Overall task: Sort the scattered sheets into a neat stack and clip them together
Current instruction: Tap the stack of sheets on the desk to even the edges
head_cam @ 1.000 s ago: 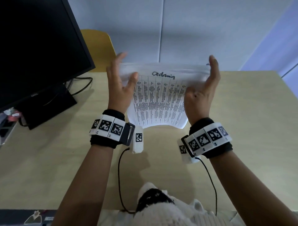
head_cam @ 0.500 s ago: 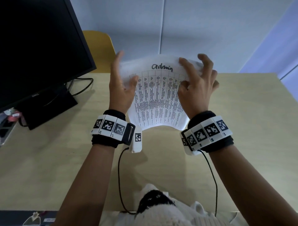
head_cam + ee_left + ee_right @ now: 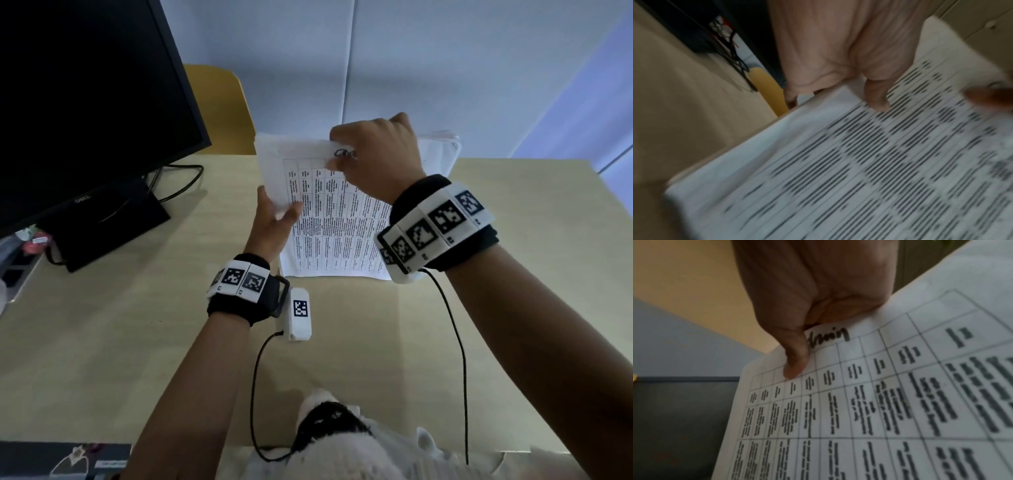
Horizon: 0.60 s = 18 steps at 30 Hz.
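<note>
Right hand (image 3: pixel 818 293) is seen from the wrist, filling 12 o'clock. Top edge of the sheets (image 3: pixel 869 402) is pinched, thumb (image 3: pixel 795 360) laid flat on the front page, pointing to 6 o'clock. Black handwriting sits just right of the thumb, partly covered. Printed table runs from centre to 4 o'clock, text blurred. Tan surface at 10 o'clock; dark panel at 8 o'clock.
</note>
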### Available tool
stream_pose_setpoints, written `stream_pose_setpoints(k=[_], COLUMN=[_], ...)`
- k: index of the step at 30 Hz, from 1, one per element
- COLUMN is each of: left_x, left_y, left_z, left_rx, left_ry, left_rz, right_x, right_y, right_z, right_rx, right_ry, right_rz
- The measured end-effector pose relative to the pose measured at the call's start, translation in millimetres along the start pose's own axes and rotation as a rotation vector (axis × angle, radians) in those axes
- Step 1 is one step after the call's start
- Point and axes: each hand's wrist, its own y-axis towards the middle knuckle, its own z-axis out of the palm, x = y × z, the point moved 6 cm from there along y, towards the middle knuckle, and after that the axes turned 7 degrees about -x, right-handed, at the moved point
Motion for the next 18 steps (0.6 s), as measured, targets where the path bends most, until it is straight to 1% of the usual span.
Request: stream_pose_setpoints(k=[2,5,7,9,11,12,14,15,16,18], left_x=[17,48,54,52,52,48,44,43,43,40], left_y=[-7,-13,-11,-8,-2,-3,-4,-4,-3,-1], left_z=[-2,-14,-21,-25,-20,-13,-5,-4,-5,-12], left_rx=[0.02,-0.012,-0.058,-0.085,-0.035,0.024,0.058,0.032,-0.018,-0.134], left_ry=[0.043,0.052,-0.01,-0.215,-0.375,-0.426,-0.41,-0.371,-0.35,-0.349], left_rz=[-0.058,-0.108,-0.169,-0.235,-0.275,-0.297,-0.306,-0.305,-0.295,-0.242], right_x=[-9,-39,-64,-87,-104,-113,-127,-132,-137,-139], right_y=[-3,-5,-5,-7,-12,-16,-26,-33,-40,-53], right_z=[-12,-33,-38,-36,-29,-24,-11,-3,6,23], right_rx=[-0.051,-0.119,-0.137,-0.163,-0.212,-0.243,-0.276,-0.268,-0.23,-0.067], right_ry=[0.068,0.209,0.326,0.476,0.716,0.832,1.006,1.059,1.082,1.069], right_rz=[0.046,0.166,0.237,0.31,0.396,0.448,0.553,0.618,0.681,0.725])
